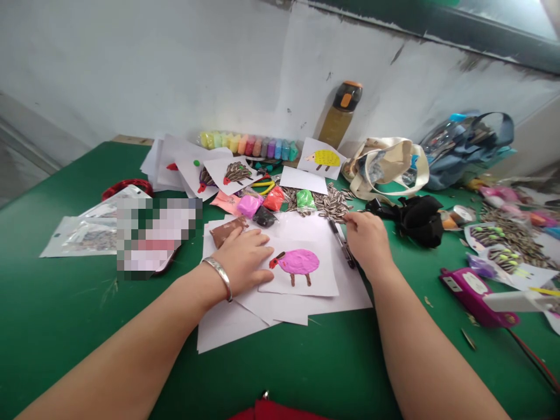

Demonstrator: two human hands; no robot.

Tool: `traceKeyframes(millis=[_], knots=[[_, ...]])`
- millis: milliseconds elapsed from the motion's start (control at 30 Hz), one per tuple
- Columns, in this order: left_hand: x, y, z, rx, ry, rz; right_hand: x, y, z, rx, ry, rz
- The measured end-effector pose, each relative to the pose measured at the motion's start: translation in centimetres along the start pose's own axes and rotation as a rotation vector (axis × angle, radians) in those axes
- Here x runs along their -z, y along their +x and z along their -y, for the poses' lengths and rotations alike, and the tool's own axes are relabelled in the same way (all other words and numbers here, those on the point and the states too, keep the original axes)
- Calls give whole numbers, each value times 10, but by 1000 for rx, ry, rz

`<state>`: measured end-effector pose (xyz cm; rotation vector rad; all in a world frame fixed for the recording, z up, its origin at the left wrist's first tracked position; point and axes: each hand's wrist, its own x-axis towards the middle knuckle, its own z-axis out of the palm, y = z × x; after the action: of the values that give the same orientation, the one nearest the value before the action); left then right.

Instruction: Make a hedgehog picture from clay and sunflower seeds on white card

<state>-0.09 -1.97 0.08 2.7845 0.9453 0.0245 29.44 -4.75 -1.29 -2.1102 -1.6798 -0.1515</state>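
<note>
My left hand [242,259], with a silver bangle at its wrist, lies flat with fingers spread at the left edge of a white paper card [324,280]. On the card is a pink clay animal [301,261] with a red head, brown legs and a dark seed by the head. Beside the striped sunflower seeds [335,204], my right hand [370,242] has its fingertips pinched together; what they hold, if anything, is hidden. A black pen [341,242] lies just left of that hand. Under the card are more white sheets [227,326]. A brown clay packet [225,233] touches my left fingers.
Clay packets in green [305,199], red and black lie behind the card, near yellow-handled scissors [263,186]. A pixelated phone [160,236] is at left. Finished seed pictures [236,173], a water bottle [341,114], bags [387,166] and a magenta glue gun [475,294] surround the work.
</note>
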Motion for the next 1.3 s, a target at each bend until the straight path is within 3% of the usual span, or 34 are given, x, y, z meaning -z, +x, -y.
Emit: traceKeyframes(millis=[67,133,333,500,767,1000,1300], knots=[[1,0,-1,6,-2,13,7,-4,8,47,104,-104],[1,0,-1,11,-2,18,14,-11,23,101,222,-101],[1,0,-1,10,5,5,15,-44,75,318,440,291],[2,1,-2,-7,14,5,10,-54,87,403,506,492],[5,0,-4,-4,10,13,6,-53,83,460,468,383],[11,1,-8,35,5,89,2,-55,83,528,439,340],[12,1,-8,31,1,89,0,-55,85,528,414,357]])
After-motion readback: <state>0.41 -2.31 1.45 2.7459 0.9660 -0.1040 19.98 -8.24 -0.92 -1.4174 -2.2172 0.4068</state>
